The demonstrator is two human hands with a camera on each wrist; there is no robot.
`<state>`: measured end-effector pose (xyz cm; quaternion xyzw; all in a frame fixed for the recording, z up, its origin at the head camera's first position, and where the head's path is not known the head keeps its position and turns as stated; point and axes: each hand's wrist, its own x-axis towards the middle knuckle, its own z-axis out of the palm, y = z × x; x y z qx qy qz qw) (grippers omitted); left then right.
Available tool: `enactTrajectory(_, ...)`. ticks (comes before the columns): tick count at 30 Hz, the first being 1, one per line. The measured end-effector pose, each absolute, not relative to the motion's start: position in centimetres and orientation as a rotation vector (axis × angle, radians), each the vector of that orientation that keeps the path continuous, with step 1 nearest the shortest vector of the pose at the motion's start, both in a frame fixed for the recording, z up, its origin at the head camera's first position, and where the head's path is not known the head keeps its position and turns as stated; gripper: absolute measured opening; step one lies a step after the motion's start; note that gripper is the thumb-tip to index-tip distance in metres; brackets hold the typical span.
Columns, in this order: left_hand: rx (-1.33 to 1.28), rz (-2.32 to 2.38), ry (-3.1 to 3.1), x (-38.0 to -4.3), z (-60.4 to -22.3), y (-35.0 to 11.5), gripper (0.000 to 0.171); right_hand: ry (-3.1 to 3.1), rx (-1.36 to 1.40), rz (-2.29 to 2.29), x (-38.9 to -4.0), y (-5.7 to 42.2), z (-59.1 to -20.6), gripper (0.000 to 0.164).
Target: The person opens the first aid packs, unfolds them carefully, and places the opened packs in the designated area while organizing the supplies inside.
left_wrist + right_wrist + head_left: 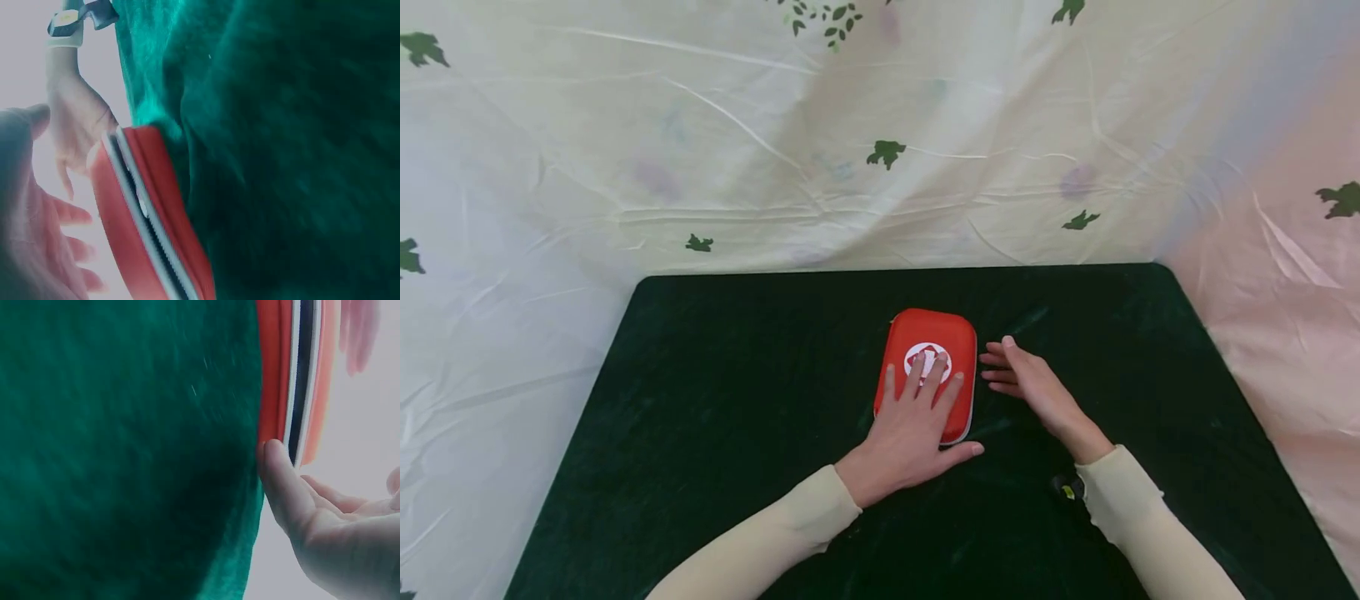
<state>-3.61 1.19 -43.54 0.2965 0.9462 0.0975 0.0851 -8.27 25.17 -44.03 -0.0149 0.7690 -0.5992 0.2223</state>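
A red zip-up case [961, 340] with a round white emblem [927, 348] lies on the dark green cloth. My left hand [910, 435] reaches over its near half, fingers straight and spread, thumb out past the near edge. Just off the case's right side is my right hand [1037, 382], with its fingers extended toward it. The left wrist view shows the case's [119, 219] side, with the pale zip running along it and a small zip pull [142, 207]. In the right wrist view, the thumb of my right hand [331, 531] overlaps the lower end of the case [270, 375].
The table's green cloth [737, 375] extends to rounded far corners. Behind and beside it hangs a pale curtain [760, 150] with green leaf shapes. A dark band with a small device [1067, 490] shows at my right wrist.
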Motion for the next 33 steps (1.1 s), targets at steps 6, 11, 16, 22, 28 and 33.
enactTrajectory(6,0.854,0.388,2.858,-3.5,-42.7,-2.5,0.092,2.304,-0.126,-1.535,-9.6,25.2,-43.2,0.072)
enactTrajectory(11,0.796,0.464,2.869,-3.7,-42.7,-5.4,0.092,2.422,-0.187,-1.419,-10.8,24.9,-42.9,0.068)
enactTrajectory(16,0.732,0.545,2.849,-4.2,-43.0,-7.2,0.093,2.477,-0.242,-1.338,-12.2,24.5,-43.2,0.064)
enactTrajectory(22,0.692,0.705,2.771,-5.0,-43.7,-8.1,0.094,2.456,-0.288,-1.302,-14.0,23.9,-44.0,0.061)
enactTrajectory(28,0.707,0.762,2.727,-5.5,-44.4,-8.4,0.090,2.405,-0.281,-1.315,-15.0,23.6,-44.5,0.057)
enactTrajectory(33,0.753,0.806,2.723,-5.6,-44.4,-8.7,0.087,2.361,-0.273,-1.349,-15.2,23.4,-44.6,0.055)
